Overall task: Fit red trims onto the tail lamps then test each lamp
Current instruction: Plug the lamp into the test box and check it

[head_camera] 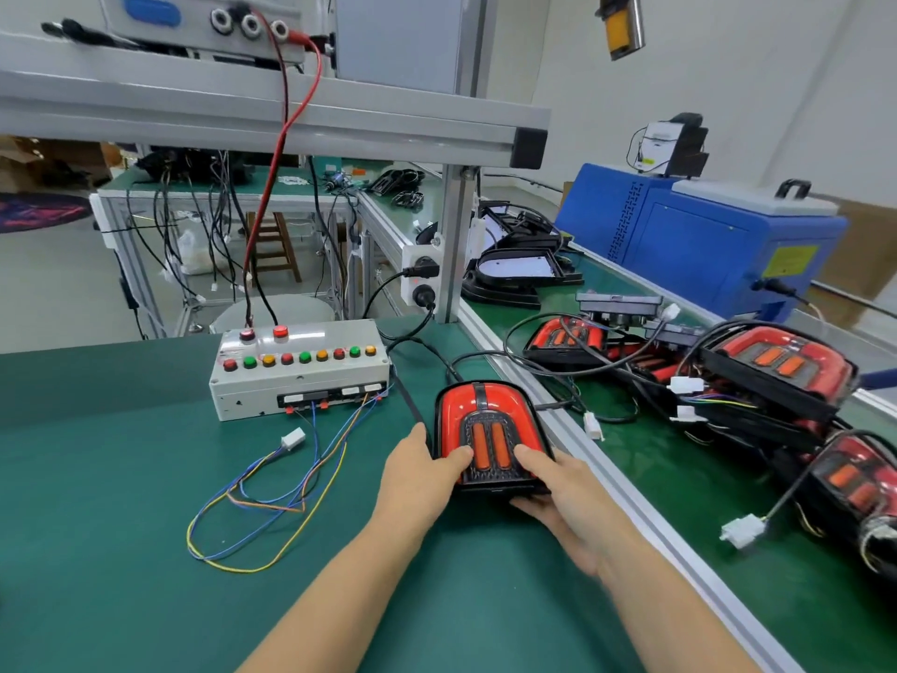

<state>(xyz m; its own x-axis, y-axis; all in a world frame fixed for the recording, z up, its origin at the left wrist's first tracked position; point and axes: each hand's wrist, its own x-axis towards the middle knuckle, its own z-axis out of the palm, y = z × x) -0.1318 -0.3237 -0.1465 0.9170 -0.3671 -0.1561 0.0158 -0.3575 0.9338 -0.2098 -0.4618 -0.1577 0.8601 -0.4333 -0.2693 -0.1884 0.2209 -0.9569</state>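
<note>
holding the tail lamp [490,437] flat on the green mat [121,478], left hand [427,473] and right hand [558,493] grip its near end, thumbs on top; its long axis runs away from them; the tester box [298,369] lies nearer the left hand

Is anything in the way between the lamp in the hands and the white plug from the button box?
Nothing solid. Both hands, left hand and right hand, hold the tail lamp. Only bare green mat and loose coloured wires lie between it and the white plug.
</note>
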